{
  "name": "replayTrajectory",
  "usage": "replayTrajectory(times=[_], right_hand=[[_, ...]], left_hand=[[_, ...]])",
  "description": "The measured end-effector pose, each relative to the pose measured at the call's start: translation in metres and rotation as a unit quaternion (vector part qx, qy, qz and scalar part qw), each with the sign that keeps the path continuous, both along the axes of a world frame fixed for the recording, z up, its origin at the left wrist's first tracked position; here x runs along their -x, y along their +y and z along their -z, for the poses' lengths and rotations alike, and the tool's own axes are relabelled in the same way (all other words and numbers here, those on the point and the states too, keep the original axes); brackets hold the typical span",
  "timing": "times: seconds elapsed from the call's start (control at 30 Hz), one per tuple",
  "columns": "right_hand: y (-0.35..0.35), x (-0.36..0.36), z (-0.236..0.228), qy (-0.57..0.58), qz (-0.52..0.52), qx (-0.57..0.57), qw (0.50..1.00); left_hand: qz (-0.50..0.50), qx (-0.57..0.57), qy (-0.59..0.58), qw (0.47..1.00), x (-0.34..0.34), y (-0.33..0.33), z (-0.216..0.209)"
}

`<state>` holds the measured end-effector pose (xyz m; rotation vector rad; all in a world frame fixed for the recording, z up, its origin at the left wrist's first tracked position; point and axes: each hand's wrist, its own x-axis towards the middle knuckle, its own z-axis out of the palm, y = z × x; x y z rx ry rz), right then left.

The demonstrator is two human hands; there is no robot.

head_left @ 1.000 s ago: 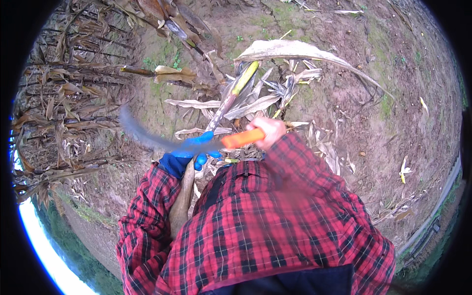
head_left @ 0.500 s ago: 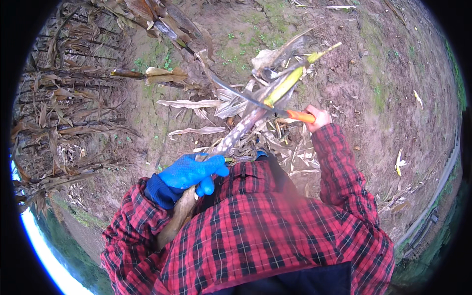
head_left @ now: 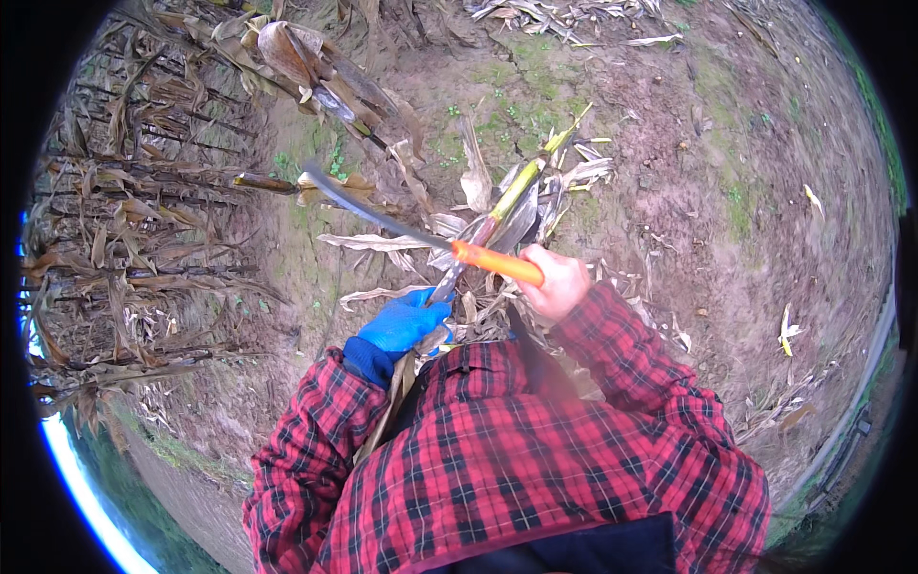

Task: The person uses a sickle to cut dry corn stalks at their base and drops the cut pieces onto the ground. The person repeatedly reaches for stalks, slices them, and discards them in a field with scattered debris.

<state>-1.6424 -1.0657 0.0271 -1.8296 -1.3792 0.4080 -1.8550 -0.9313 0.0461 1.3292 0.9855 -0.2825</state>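
My left hand [head_left: 400, 323], in a blue glove, is closed around a dry corn stalk [head_left: 516, 187]. The stalk slants away from me to the upper right, its far end yellow-green with withered leaves about it. Bare, my right hand [head_left: 558, 283] grips the orange handle of a sickle [head_left: 495, 261]. Its thin curved blade reaches to the upper left and crosses over the stalk just beyond my gloved fingers. Whether blade and stalk touch, I cannot tell. The stalk's near end runs down beside my left forearm.
Standing dried corn stalks [head_left: 124, 258] line the left side. Another leaning stalk with a large husk [head_left: 296, 57] is at the upper left. Loose dry leaves [head_left: 583, 172] litter the brown soil [head_left: 708, 191] ahead. A pale edge strip [head_left: 846, 421] curves along the far right.
My right hand has moved left and nearer, sweeping the sickle across the stalk toward my gloved hand. My left hand has shifted right and slightly forward, still holding the stalk.
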Motion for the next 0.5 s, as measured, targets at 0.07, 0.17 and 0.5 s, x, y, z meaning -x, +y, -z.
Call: replayTrajectory(times=[0.07, 0.17, 0.5], right_hand=[[0.013, 0.022, -0.025, 0.009, -0.055, -0.057, 0.997], [0.018, 0.019, 0.003, 0.012, -0.040, -0.076, 0.996], [-0.050, -0.077, 0.139, -0.133, 0.054, 0.123, 0.982]], left_hand=[[0.024, -0.104, -0.058, 0.993, 0.024, 0.008, 0.027], [-0.009, 0.096, -0.031, 0.995, 0.036, 0.019, -0.001], [-0.058, 0.253, 0.054, 0.964, 0.015, -0.041, -0.106]])
